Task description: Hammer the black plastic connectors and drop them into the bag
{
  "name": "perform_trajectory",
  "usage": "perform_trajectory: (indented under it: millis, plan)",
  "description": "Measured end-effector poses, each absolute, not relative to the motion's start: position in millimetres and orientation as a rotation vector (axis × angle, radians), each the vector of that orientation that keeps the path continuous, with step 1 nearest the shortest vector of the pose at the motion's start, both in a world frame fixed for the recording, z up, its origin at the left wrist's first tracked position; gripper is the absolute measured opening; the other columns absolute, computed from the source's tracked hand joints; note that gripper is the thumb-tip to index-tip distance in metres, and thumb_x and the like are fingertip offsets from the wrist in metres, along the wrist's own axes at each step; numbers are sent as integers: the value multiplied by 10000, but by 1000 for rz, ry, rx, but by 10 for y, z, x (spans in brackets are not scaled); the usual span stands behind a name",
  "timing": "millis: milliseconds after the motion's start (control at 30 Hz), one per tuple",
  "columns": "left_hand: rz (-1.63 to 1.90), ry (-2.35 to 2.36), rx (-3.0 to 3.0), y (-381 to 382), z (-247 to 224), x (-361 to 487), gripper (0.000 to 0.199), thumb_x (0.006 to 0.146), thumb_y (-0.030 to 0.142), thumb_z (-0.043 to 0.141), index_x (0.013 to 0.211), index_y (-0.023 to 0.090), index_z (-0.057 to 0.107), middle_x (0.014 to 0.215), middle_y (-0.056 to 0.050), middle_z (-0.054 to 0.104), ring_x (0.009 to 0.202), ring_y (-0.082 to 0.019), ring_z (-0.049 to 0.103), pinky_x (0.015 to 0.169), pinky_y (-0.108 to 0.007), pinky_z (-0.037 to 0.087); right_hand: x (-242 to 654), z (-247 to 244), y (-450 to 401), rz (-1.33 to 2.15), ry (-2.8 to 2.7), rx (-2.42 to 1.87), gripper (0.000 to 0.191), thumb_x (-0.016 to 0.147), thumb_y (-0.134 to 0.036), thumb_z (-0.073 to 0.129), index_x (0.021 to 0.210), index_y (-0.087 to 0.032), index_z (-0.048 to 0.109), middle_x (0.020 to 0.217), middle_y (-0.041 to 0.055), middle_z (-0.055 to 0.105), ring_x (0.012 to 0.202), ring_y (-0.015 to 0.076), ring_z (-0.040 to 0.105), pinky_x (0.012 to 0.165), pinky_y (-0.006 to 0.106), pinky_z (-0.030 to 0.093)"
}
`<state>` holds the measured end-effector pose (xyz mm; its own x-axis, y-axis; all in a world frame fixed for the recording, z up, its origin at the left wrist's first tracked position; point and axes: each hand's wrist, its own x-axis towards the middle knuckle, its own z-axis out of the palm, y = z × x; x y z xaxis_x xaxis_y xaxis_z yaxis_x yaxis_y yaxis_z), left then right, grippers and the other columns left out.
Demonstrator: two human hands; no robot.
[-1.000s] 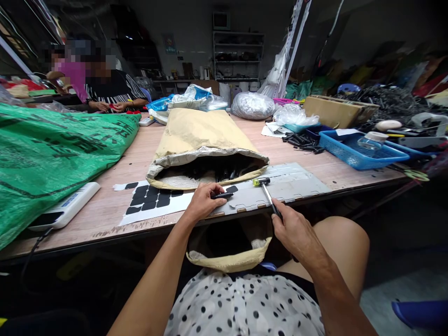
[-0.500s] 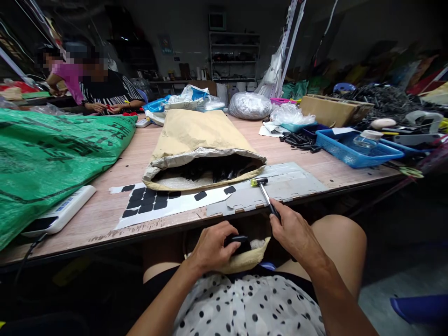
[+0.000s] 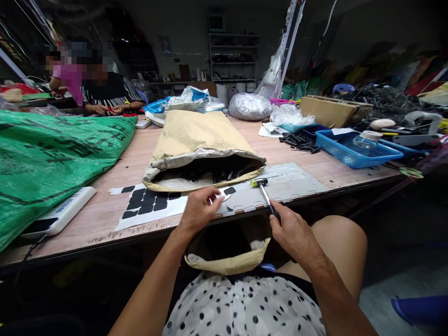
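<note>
My left hand [image 3: 201, 210] is over the right end of a white sheet [image 3: 175, 211] bearing rounded black stickers [image 3: 142, 201]. Thumb and index finger come together at the sheet's edge, and the hand covers one of the loose stickers. Another black sticker [image 3: 230, 191] shows just beyond the fingertips. My right hand [image 3: 292, 228] grips the black handle of a small hammer [image 3: 264, 189], its yellow and black head resting on a grey board [image 3: 290, 182]. In my lap, below the table edge, a paper sack [image 3: 227, 266] gapes open with a dark inside.
A large paper sack [image 3: 206, 130] holding black pieces lies ahead with its mouth toward me. To the left are a green woven sack [image 3: 63, 149] and a white scale [image 3: 66, 210]. A blue basket [image 3: 357, 149] and black parts [image 3: 301, 141] are on the right. Two people sit at the far left.
My left hand has left the black part at the lap sack and moved up and forward onto the sticker sheet. My right hand and the hammer have stayed put.
</note>
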<state>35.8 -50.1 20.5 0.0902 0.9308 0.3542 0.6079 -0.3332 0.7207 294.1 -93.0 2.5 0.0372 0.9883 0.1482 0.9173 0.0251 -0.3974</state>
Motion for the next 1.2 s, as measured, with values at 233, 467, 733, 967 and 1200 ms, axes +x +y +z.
perform_trajectory:
  millis: [233, 467, 733, 967, 1200]
  plan:
    - [1099, 2393, 1643, 342, 376, -91, 234, 817, 397, 660, 816, 174, 733, 796, -111, 745, 847, -296, 698, 790, -366, 516, 2955, -8, -924, 226, -1927, -1905, 480, 953, -230, 468, 1422, -217, 568, 1217, 106, 718, 1095, 277, 685, 887, 348, 503]
    - [903, 2446, 1612, 549, 306, -276, 225, 783, 392, 681, 761, 172, 723, 830, -166, 743, 918, -377, 696, 751, -401, 501, 2956, -4, -921, 268, -1921, -1915, 485, 954, -227, 464, 1427, -200, 568, 1252, 118, 710, 1141, 289, 675, 947, 372, 502]
    - [1232, 2030, 1903, -65, 207, -130, 231, 850, 390, 670, 938, 186, 736, 931, -64, 715, 793, -206, 641, 755, -306, 493, 2937, 56, -918, 301, -1892, -1959, 495, 944, -244, 469, 1428, -225, 571, 1290, 106, 704, 1137, 294, 675, 895, 365, 490]
    - [1006, 1552, 2220, -250, -9, 290, 104, 854, 285, 715, 920, 205, 709, 862, -24, 671, 800, -187, 592, 736, -305, 450, 2986, 43, -876, 371, -1827, -1955, 442, 926, -371, 558, 1354, -264, 599, 1063, 63, 750, 925, 248, 691, 727, 313, 458]
    - [978, 1511, 2066, -155, -39, 221, 141, 798, 243, 748, 927, 196, 713, 873, -14, 662, 806, -183, 586, 725, -295, 442, 3026, -141, -842, 534, -1661, -1603, 496, 938, -415, 533, 1378, -200, 612, 957, 56, 735, 629, 149, 581, 642, 296, 494]
